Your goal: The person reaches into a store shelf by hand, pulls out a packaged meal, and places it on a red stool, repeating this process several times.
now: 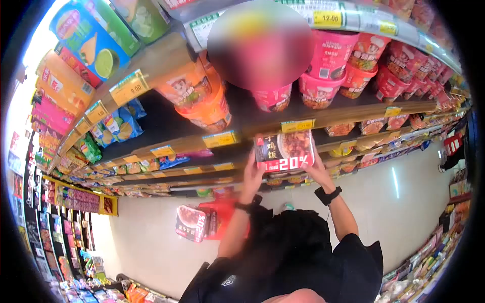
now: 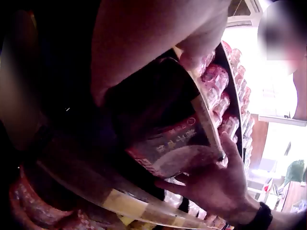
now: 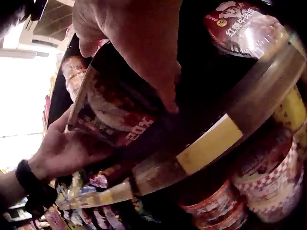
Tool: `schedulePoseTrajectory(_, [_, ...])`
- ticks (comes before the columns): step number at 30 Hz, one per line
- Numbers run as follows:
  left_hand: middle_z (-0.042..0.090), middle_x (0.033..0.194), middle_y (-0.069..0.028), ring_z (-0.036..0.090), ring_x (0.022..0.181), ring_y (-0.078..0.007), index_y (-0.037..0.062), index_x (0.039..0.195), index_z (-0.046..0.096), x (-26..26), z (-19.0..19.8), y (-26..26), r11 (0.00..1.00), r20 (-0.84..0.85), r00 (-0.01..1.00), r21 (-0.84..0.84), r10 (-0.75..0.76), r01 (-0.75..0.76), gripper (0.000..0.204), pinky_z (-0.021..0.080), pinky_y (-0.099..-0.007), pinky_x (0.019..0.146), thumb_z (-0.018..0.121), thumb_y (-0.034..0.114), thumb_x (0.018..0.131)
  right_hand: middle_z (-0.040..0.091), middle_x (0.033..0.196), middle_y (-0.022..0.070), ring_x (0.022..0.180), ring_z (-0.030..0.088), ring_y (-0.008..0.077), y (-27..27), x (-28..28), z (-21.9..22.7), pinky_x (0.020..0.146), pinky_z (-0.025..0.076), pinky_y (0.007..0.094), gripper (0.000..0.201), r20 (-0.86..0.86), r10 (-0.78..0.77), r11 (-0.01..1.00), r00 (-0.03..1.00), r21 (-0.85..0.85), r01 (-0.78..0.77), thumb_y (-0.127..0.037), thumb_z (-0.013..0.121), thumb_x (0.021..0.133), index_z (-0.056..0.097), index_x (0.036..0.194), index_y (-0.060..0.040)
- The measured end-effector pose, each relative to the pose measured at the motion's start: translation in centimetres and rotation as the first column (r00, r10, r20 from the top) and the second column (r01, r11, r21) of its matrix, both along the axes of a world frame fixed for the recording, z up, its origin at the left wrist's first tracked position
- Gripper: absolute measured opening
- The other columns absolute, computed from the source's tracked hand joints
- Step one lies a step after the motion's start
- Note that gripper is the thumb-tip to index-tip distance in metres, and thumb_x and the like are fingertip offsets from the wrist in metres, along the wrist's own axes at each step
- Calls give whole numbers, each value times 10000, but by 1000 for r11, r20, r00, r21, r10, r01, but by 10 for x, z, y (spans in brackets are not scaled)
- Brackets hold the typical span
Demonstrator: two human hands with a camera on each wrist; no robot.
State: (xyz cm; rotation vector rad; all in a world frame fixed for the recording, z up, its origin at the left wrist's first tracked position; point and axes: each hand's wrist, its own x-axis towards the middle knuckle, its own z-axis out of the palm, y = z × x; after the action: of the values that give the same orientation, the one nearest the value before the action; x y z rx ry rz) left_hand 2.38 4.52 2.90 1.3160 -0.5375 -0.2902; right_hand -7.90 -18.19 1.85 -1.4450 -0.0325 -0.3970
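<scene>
Both hands hold a boxed rice meal (image 1: 284, 151) with a dark top, a food picture and a red "20%" band. My left hand (image 1: 252, 174) grips its left side, and my right hand (image 1: 317, 169) grips the right side. In the left wrist view the box (image 2: 184, 148) sits between the hands at the shelf edge, its near part in shadow. Fingers of the right hand (image 2: 218, 184) spread along the box side there. A second, similar box (image 1: 191, 223) lies at a red container (image 1: 225, 217) beside my left forearm.
Pink tubs (image 1: 323, 63) and orange tubs (image 1: 204, 103) of instant food stand on the shelf before me. Yellow price tags (image 1: 298, 125) line the shelf edges. Lower shelves hold packets and bowls. Pale floor (image 1: 399, 192) extends behind, with another shelf row (image 1: 434, 257) at the lower right.
</scene>
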Motion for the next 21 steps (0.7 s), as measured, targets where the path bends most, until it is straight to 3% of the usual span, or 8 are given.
schedulePoseTrajectory(1, [407,1402,-103,385,1279,-191,-22,1437,293,-19,5,3,999,-57,998,-39,1,-4,592,283,-326,1082,566,157,944,296,1472,115,1352,298,227,10,-14,4,1104,250,331,900,-34,26,989,999,146,-21,-164,658,829,81,1511,-51])
schedulePoseTrajectory(3, [462,1347,-84,426,1233,-170,-18,1437,289,-60,8,9,989,-102,984,32,145,-142,611,311,-322,1061,579,192,941,245,1507,106,1371,266,200,22,-38,23,1114,243,340,950,-128,79,969,989,244,-45,-183,669,812,40,1506,-27])
schedulePoseTrajectory(5, [487,1321,-93,448,1209,-171,-18,1433,292,-81,-5,18,991,-174,981,-91,86,-103,633,346,-329,1033,585,237,933,264,1501,114,1365,283,199,33,-53,21,1109,257,348,961,-55,54,966,997,255,-38,-194,679,807,40,1503,-18])
schedulePoseTrajectory(6, [474,1336,-99,443,1220,-175,-13,1449,256,-89,-5,25,994,-162,983,-53,85,-94,647,347,-333,1036,575,219,936,294,1483,127,1346,313,203,37,-61,15,1102,270,350,920,-66,82,958,994,282,-60,-203,682,821,90,1500,-15])
schedulePoseTrajectory(9, [439,1372,-114,429,1248,-187,5,1484,158,-107,0,42,991,-264,959,-52,104,-122,698,347,-341,1044,558,169,935,345,1453,140,1327,344,210,53,-79,13,1092,286,352,851,-381,86,969,921,246,11,-186,680,837,161,1487,-5])
schedulePoseTrajectory(13, [402,1404,-127,411,1275,-195,30,1504,46,-111,22,61,993,-295,948,41,120,-113,783,345,-344,1056,561,111,920,429,1388,133,1280,400,208,59,-66,3,1068,315,345,775,-335,203,977,920,132,-167,-154,678,845,235,1460,12])
schedulePoseTrajectory(18, [473,1333,-100,473,1226,-199,7,1416,306,-119,-39,111,970,-542,810,46,224,-238,688,385,-350,1044,579,-10,785,470,1343,129,1247,435,206,93,-47,11,1049,330,330,684,-302,284,959,910,65,-277,-121,640,862,284,1428,23])
schedulePoseTrajectory(21, [480,1328,-103,472,1226,-196,11,1427,291,-119,-49,135,964,-563,794,24,231,-264,709,386,-350,1040,586,8,782,478,1341,136,1229,453,202,115,-36,14,1044,338,329,675,-334,314,949,889,78,-306,-110,624,872,274,1436,19])
